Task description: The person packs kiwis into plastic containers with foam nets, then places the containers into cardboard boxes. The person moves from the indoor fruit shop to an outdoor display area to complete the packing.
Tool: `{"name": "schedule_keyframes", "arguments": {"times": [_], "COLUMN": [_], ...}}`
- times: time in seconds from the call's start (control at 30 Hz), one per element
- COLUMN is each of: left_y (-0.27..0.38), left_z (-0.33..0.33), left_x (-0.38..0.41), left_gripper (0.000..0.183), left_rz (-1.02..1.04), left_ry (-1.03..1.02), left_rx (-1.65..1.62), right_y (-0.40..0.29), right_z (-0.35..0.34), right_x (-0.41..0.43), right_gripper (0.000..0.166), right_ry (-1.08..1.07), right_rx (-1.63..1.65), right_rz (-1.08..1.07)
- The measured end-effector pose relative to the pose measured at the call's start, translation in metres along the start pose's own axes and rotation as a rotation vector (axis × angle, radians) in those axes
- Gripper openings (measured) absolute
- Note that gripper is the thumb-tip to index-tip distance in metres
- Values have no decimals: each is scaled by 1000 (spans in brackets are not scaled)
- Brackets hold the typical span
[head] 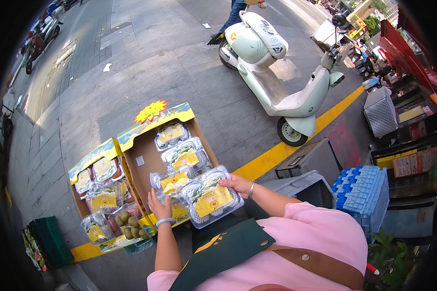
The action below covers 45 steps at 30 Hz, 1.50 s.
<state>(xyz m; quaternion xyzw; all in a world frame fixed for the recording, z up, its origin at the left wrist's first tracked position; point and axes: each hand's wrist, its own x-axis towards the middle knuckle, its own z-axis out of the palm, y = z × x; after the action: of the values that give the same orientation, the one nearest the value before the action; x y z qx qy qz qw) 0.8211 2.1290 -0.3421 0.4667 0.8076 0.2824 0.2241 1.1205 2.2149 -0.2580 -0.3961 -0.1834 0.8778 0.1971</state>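
Note:
My right hand (239,185) grips the right edge of a clear plastic clamshell pack (211,196) with a yellow label and net-wrapped fruit inside. This pack is over the near right corner of an open cardboard display box (134,162). My left hand (161,208) is at the box's near side, fingers apart, beside a smaller labelled pack (174,182); whether it touches that pack I cannot tell. More packs (185,156) lie along the box's right side. A second box (94,154) adjoins on the left, holding several packs and kiwifruit (132,222).
A pale green scooter (295,98) stands on the paving beyond the boxes. To the right are a grey plastic bin (306,185) and stacked blue crates (364,192). A dark green crate (49,242) stands at the lower left. A person's legs (235,16) show behind the scooter.

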Motion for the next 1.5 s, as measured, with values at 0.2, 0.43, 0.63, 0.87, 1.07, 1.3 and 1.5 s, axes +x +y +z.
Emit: {"name": "schedule_keyframes", "arguments": {"times": [0.2, 0.43, 0.63, 0.87, 1.07, 1.3, 1.5], "left_y": [79, 88, 80, 75, 74, 66, 52], "left_z": [-89, -157, -165, -181, -194, -198, -191], "left_x": [-58, -147, -177, -184, -188, -199, -206], "left_gripper": [69, 69, 65, 60, 57, 54, 54], "left_rz": [-354, -396, -351, -298, -211, -281, -214], "left_ry": [-674, -315, -161, -77, -103, -121, -147], "left_rx": [-1642, -1748, -1788, -1812, -1866, -1889, -1891], "right_y": [-14, 20, 30, 25, 27, 38, 45], "right_z": [87, 150, 162, 184, 193, 211, 204], "right_x": [-16, -64, -56, -36, -18, -48, -53], "right_gripper": [53, 66, 62, 60, 56, 52, 50], "right_ry": [-122, 32, -70, -288, -383, -257, -321], "right_rx": [-293, -1577, -1545, -1421, -1344, -1564, -1538], "right_rz": [-74, -819, -628, -523, -428, -593, -716]}}
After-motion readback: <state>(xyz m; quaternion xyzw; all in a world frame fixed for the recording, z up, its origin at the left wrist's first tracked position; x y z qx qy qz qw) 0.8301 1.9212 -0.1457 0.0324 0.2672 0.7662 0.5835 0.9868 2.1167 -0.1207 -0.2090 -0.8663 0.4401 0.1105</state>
